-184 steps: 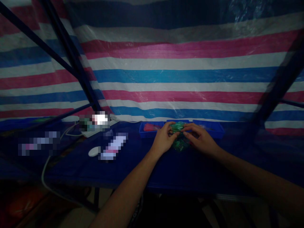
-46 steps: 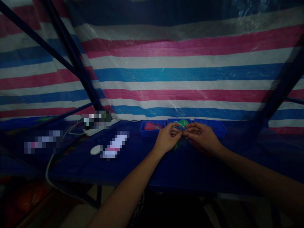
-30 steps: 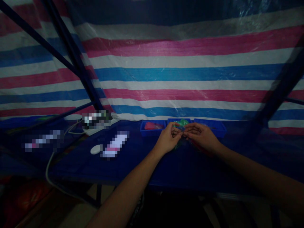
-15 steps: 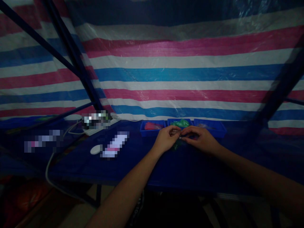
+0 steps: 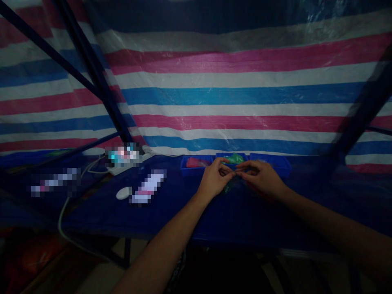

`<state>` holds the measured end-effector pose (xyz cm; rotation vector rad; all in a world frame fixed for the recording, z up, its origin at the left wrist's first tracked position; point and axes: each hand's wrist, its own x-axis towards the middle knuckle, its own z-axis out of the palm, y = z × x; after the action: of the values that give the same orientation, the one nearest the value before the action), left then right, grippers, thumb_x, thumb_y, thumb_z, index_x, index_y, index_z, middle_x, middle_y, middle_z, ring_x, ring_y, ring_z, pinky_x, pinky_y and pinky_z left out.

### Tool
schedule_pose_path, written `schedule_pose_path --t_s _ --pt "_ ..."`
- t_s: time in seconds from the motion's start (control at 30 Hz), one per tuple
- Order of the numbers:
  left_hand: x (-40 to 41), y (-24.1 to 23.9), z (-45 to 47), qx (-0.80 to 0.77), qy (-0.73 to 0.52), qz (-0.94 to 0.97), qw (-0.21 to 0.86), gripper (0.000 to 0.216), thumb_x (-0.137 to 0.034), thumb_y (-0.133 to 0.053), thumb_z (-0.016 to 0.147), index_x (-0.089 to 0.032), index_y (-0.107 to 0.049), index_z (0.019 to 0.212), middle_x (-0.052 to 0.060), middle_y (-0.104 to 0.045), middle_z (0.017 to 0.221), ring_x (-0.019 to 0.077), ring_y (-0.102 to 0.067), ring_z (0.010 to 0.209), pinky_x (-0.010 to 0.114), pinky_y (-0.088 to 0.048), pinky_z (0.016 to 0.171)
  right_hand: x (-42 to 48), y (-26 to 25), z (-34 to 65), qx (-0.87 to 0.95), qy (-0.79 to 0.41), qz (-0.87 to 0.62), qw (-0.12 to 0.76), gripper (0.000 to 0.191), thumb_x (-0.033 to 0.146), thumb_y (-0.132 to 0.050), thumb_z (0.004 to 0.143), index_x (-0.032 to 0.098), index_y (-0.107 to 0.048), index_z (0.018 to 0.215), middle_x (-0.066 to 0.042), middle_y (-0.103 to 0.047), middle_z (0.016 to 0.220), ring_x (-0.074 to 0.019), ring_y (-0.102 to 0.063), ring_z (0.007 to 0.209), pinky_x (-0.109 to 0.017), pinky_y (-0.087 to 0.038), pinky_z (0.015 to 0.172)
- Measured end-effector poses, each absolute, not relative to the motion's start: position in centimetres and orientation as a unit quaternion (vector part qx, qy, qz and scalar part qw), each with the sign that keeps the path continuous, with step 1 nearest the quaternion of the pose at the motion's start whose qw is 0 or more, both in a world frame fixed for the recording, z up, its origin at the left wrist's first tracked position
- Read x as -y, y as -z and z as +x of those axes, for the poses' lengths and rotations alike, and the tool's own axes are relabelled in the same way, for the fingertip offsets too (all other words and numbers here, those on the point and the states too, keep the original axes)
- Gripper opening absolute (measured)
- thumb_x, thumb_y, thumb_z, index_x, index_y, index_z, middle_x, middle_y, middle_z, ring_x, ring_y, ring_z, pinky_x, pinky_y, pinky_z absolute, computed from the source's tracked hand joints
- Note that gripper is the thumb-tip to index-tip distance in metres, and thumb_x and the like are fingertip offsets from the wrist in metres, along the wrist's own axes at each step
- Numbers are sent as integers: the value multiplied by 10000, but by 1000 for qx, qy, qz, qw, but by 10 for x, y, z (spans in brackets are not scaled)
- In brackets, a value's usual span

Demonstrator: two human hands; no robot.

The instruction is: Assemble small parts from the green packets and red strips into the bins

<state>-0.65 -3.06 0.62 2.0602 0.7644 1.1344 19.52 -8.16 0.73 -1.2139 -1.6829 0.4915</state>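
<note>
Above the blue table (image 5: pixel 171 220), my left hand (image 5: pixel 212 179) and my right hand (image 5: pixel 263 177) meet at their fingertips. Both are closed in a pinch, thumb against fingers. Whatever lies between the fingertips is too small and dark to name. A dark green, see-through piece (image 5: pixel 227 188) shows just below my left fingers. Under my right palm a dim red piece (image 5: pixel 265 196) is partly hidden. Right behind the hands are three blue bins: the left bin (image 5: pixel 196 172) holds red pieces, the middle bin (image 5: pixel 218 155) green plastic pieces, and the right bin (image 5: pixel 284 167) is partly covered by my hand.
To the left lie a blurred-out bright phone-like slab (image 5: pixel 150 185) and a white oval object (image 5: pixel 123 193). Behind them are a white power strip (image 5: pixel 118 169) and a pale cable (image 5: pixel 63 212). Blue metal posts (image 5: pixel 113 110) and a striped plastic sheet (image 5: pixel 239 96) enclose the table.
My fingertips have come closer together, and the pale speck between them no longer shows. My right hand has shifted slightly; a red piece now shows beneath it.
</note>
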Motion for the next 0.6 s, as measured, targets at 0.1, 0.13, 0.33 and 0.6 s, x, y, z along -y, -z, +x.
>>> schedule_pose_path --t_s 0.1,0.13,0.33,0.6 --pt "32 -10 -6 -277 -446 791 313 364 -181 -741 867 -209 -557 1179 34 -768 952 175 -722 849 320 -548 800 77 -2 197 682 -229 -475 506 303 368 -763 829 205 -722 1081 -89 -771 1012 -237 -734 898 -387 -605 816" --pt "33 -11 -6 -268 -446 794 314 344 -192 -724 885 -212 -556 1184 38 -770 974 177 -724 872 331 -549 823 76 0 197 679 -245 -469 509 316 364 -767 825 200 -711 1089 -91 -766 1002 -233 -730 897 -382 -603 812" --pt "33 -11 -8 -291 -482 784 260 290 -310 -693 932 -205 -596 1184 67 -747 1082 202 -712 972 341 -554 835 73 4 198 633 -316 -460 536 303 360 -796 803 199 -682 1033 -64 -746 916 -201 -722 819 -342 -600 761" --pt "40 -14 -8 -252 -425 843 213 291 -408 -619 984 -219 -712 1185 83 -737 1171 213 -696 1061 379 -562 933 72 4 202 599 -340 -454 565 310 344 -802 804 219 -640 1037 -43 -746 879 -215 -751 827 -360 -616 791"
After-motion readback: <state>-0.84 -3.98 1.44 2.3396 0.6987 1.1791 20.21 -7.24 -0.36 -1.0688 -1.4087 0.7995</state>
